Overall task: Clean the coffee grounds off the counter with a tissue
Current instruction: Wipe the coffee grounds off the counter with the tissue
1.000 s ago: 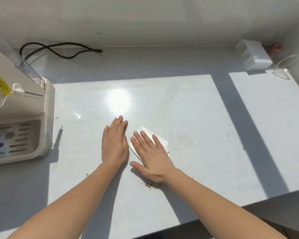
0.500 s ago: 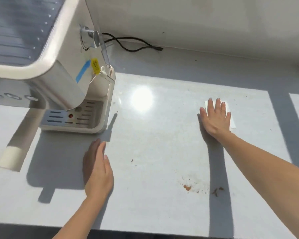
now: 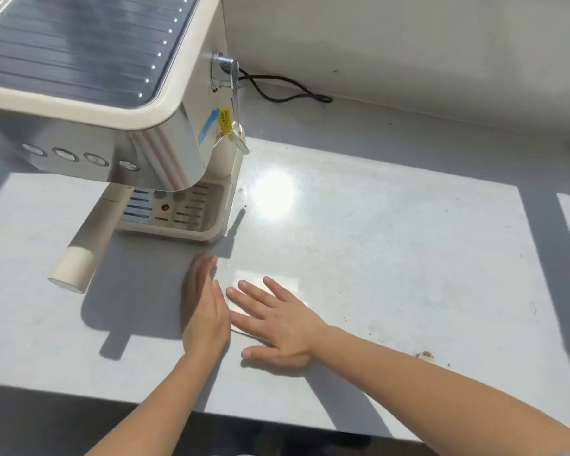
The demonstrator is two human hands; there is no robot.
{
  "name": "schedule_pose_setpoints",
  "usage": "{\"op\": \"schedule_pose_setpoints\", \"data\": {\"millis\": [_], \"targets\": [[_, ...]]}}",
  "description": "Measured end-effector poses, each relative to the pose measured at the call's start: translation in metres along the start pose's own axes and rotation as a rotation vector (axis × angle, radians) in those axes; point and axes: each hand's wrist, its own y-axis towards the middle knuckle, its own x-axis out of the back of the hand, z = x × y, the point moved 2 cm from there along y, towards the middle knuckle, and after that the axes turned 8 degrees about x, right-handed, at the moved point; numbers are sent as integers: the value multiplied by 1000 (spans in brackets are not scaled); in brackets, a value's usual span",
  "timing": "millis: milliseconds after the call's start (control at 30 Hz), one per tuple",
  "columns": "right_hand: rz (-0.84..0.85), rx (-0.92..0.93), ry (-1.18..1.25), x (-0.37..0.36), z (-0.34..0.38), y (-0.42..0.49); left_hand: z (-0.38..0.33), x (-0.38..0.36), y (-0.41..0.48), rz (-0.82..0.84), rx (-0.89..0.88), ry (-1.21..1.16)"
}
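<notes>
A right hand (image 3: 277,327), fingers spread flat, pins a thin tissue (image 3: 277,284) to the counter (image 3: 408,258) beside an espresso machine (image 3: 112,110); left hand (image 3: 204,311) open alongside. Flimsy, tear-prone; best pressed flat.

Nothing here can be read as words or numbers. The only printed item is a small yellow tag (image 3: 224,119) hanging on the right side of the espresso machine (image 3: 119,103), up and away from both hands; it carries dark marks, but they are too small and blurred to make out. A blue strip (image 3: 209,124) beside it is plain, with no lettering.
</notes>
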Motion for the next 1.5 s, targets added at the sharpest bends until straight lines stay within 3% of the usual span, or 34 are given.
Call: {"op": "schedule_pose_setpoints", "data": {"millis": [200,400,567,667,767,967,1067,1133,1233,1267,1333,1433,1500], "targets": [[109,216,-32,6,12,-25,-3,9,-6,116,-56,42],[124,343,-250,22,10,-43,-17,26,-32,192,-293,279],[81,233,-267,33,7,-69,-28,18,-50,211,-421,394],[142,169,-163,30,12,-77,-37,7,-54,196,-424,365],[199,149,-302,31,17,-76,-41,1,-56,157,-431,352],[123,164,-454,43,22,-74,-48,-3,-59,146,-422,301],[-147,3,-79,50,21,-103,-50,-3,-57,91,-281,154],[-401,-171,147,52,8,-145,-56,-5,-59,65,-303,167],[-608,-519,190,38,-24,-229,-67,-19,-67,281,-807,474],[-613,-635,189,30,-34,-257,-67,-26,-68,397,-979,598],[-549,-837,202,5,-49,-310,-63,-38,-65,579,-1138,779],[-372,-1048,189,-38,-56,-377,-45,-48,-65,692,-1098,884],[-265,-1104,168,-62,-55,-403,-30,-47,-71,624,-967,866]]}}
